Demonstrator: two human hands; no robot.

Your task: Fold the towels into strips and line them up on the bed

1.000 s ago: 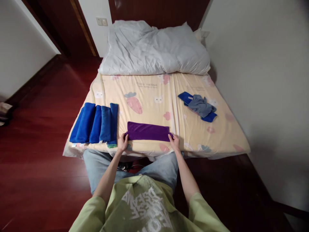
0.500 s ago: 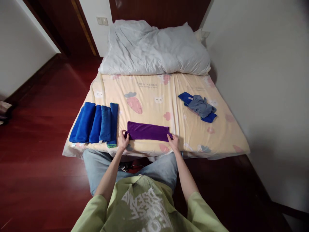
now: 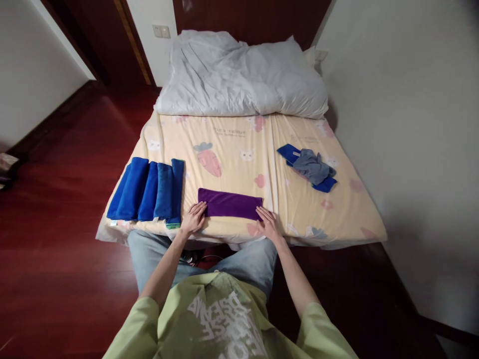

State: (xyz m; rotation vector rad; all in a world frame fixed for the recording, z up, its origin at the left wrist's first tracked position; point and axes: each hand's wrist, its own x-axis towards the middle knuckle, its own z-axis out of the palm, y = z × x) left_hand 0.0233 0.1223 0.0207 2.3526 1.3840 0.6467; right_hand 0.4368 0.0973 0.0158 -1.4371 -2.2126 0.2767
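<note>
A purple towel [image 3: 230, 203], folded into a long strip, lies flat near the front edge of the bed. My left hand [image 3: 193, 218] rests on its left end with the fingers stretched out. At the other end, the fingers of my right hand [image 3: 268, 222] lie extended on the lower right corner. Both palms face down and neither hand grips the cloth. Just left of my left hand is a row of several folded blue towels [image 3: 151, 190], set side by side.
The bed has a yellow sheet [image 3: 232, 167] with carrot and rabbit prints. A crumpled grey cloth [image 3: 312, 165] lies over blue cloths [image 3: 325, 184] on the right. Across the far end stretches a bulky white quilt [image 3: 243, 77]. A wall [image 3: 404, 124] stands to the right.
My hands have let go of the purple towel's ends. Their fingers have straightened from a pinch and now lie flat on it. The towel has stayed in place.
</note>
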